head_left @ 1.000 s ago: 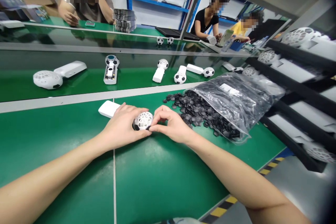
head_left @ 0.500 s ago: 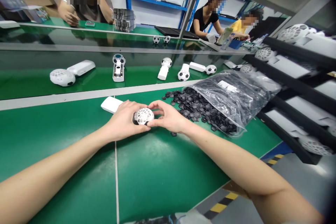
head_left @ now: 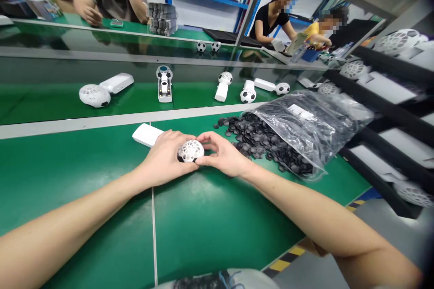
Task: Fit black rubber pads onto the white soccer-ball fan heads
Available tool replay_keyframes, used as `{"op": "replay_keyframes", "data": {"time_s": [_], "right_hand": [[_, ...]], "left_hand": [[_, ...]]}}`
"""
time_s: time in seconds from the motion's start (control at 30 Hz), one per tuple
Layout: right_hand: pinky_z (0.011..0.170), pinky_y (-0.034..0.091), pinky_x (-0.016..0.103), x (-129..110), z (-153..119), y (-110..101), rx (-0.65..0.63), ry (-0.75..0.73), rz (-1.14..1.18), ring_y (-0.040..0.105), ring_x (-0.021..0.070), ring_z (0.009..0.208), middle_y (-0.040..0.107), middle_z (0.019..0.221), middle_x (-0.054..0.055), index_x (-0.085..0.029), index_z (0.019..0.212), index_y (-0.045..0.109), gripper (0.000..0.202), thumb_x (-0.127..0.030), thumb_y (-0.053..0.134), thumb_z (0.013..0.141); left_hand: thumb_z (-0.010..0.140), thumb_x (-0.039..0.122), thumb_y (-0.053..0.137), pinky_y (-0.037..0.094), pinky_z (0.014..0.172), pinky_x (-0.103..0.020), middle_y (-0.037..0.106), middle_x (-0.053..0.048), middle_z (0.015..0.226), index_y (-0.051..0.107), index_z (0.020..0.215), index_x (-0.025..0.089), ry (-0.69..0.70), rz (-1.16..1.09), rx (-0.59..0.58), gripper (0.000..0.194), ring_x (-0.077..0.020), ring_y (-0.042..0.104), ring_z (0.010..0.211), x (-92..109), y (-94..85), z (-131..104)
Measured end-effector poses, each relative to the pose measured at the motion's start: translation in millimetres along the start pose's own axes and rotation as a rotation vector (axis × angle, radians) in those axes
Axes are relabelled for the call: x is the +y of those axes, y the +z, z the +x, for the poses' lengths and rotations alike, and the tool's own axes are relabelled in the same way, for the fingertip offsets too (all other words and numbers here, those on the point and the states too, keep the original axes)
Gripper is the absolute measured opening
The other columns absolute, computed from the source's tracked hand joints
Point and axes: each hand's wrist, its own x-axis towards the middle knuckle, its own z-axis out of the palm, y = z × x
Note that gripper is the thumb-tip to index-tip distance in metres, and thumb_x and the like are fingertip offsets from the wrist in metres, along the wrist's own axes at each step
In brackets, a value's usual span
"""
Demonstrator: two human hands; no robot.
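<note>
Both hands hold a white lattice ball head [head_left: 191,150] with black patches on its lower side. My left hand [head_left: 167,156] wraps its left side, and my right hand [head_left: 222,153] pinches its right edge between thumb and fingers. A white handle [head_left: 147,135] extends from behind my left hand; whether it joins the ball is hidden. To the right of my right hand lies a heap of small black pieces [head_left: 257,137], spilling from a clear plastic bag [head_left: 315,122].
Several white ball-headed devices, such as one at the left [head_left: 95,95], lie on the conveyor [head_left: 190,95] beyond the pale rail. Black racks [head_left: 383,99] with white parts stand at the right. Three people sit across, one behind stacked grey trays [head_left: 162,19].
The camera view has shifted, so most of the scene sits slightly farther right. Both hands keep their grip on the ball head, which shows slightly less of its black patches.
</note>
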Motion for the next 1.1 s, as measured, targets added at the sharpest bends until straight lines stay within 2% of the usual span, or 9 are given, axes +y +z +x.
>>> {"op": "replay_keyframes", "data": {"time_s": [0.13, 0.23, 0.3, 0.47, 0.6, 0.73, 0.87, 0.93, 1.1], "right_hand": [[0.080, 0.049, 0.031, -1.5, 14.1, -23.7, 0.053, -0.049, -0.282, 0.059, 0.0145, 0.088, 0.061, 0.098, 0.004, -0.017, 0.094, 0.056, 0.025, -0.026, 0.065, 0.072], [0.083, 0.045, 0.032, -2.8, 28.0, -48.6, 0.239, -0.120, -0.913, 0.057, 0.0165, 0.088, 0.063, 0.094, 0.007, -0.015, 0.093, 0.061, 0.015, -0.024, 0.055, 0.082], [0.085, 0.042, 0.033, -1.9, 34.1, -58.3, 0.223, -0.126, -1.211, 0.055, 0.0199, 0.093, 0.064, 0.094, 0.009, -0.015, 0.092, 0.064, 0.015, -0.021, 0.053, 0.084], [0.083, 0.041, 0.035, 6.6, 41.3, -53.8, 0.109, -0.106, -1.347, 0.053, 0.0251, 0.093, 0.063, 0.088, 0.014, -0.013, 0.084, 0.064, 0.017, -0.009, 0.048, 0.083], [0.084, 0.040, 0.037, 10.4, 48.6, -53.4, 0.119, -0.097, -1.338, 0.053, 0.0269, 0.094, 0.062, 0.091, 0.018, -0.009, 0.084, 0.063, 0.020, -0.004, 0.044, 0.080], [0.082, 0.044, 0.031, 6.6, 44.0, -58.8, 0.171, -0.083, -1.245, 0.057, 0.0195, 0.091, 0.063, 0.095, 0.012, -0.011, 0.095, 0.060, 0.019, -0.008, 0.044, 0.084], [0.068, 0.047, 0.024, -3.9, 15.4, -43.0, 0.156, -0.140, -0.758, 0.059, 0.0121, 0.074, 0.064, 0.083, 0.002, -0.016, 0.089, 0.059, 0.011, -0.021, 0.051, 0.084], [0.069, 0.046, 0.025, -9.7, -0.5, -29.1, 0.102, -0.206, -0.526, 0.058, 0.0121, 0.075, 0.063, 0.081, 0.001, -0.018, 0.083, 0.061, 0.007, -0.023, 0.057, 0.081], [0.071, 0.043, 0.025, -14.3, -16.7, -4.3, -0.024, -0.204, -0.351, 0.055, 0.0113, 0.073, 0.061, 0.076, 0.000, -0.019, 0.077, 0.066, 0.004, -0.019, 0.062, 0.076]], "left_hand": [[0.063, 0.052, 0.064, 0.033, 0.094, -0.045, 0.061, -0.006, 0.102, 0.054, 0.109, 0.021, 0.008, 0.005, -0.014, 0.056, -0.0281, 0.051, 0.099, -5.6, 2.5, -0.8], [0.064, 0.057, 0.062, 0.021, 0.104, -0.049, 0.061, -0.007, 0.108, 0.052, 0.113, 0.022, 0.032, 0.012, -0.004, 0.062, -0.0283, 0.050, 0.106, -10.3, 2.1, -0.6], [0.065, 0.056, 0.063, 0.016, 0.106, -0.051, 0.059, -0.008, 0.112, 0.052, 0.114, 0.021, 0.058, 0.016, -0.040, 0.061, -0.0285, 0.048, 0.110, -11.8, -0.4, -1.0], [0.069, 0.043, 0.063, 0.015, 0.105, -0.057, 0.046, -0.008, 0.133, 0.045, 0.125, 0.026, 0.013, 0.002, -0.137, 0.061, -0.0327, 0.019, 0.133, -5.3, 0.6, -9.3], [0.072, 0.042, 0.059, 0.021, 0.105, -0.054, 0.044, -0.010, 0.134, 0.044, 0.122, 0.022, -0.042, -0.087, -0.083, 0.055, -0.0303, 0.007, 0.136, 1.6, 7.5, -13.4], [0.072, 0.031, 0.059, 0.022, 0.108, -0.045, 0.029, -0.009, 0.144, 0.042, 0.124, 0.023, 0.036, -0.173, -0.239, 0.055, -0.0254, 0.009, 0.137, -3.1, -0.7, -10.6], [0.070, 0.024, 0.056, 0.021, 0.108, -0.041, 0.012, -0.008, 0.149, 0.036, 0.129, 0.025, 0.039, -0.216, -0.319, 0.062, -0.0237, 0.011, 0.136, -8.2, -9.4, -8.5], [0.069, 0.021, 0.057, 0.019, 0.109, -0.040, 0.015, -0.009, 0.148, 0.037, 0.129, 0.023, 0.038, -0.222, -0.319, 0.063, -0.0227, 0.010, 0.137, -7.5, -9.0, -7.9], [0.069, 0.025, 0.059, 0.018, 0.110, -0.040, 0.030, -0.008, 0.143, 0.045, 0.120, 0.020, 0.036, -0.237, -0.277, 0.053, -0.0221, 0.011, 0.137, -2.3, -4.4, -7.1]]}}
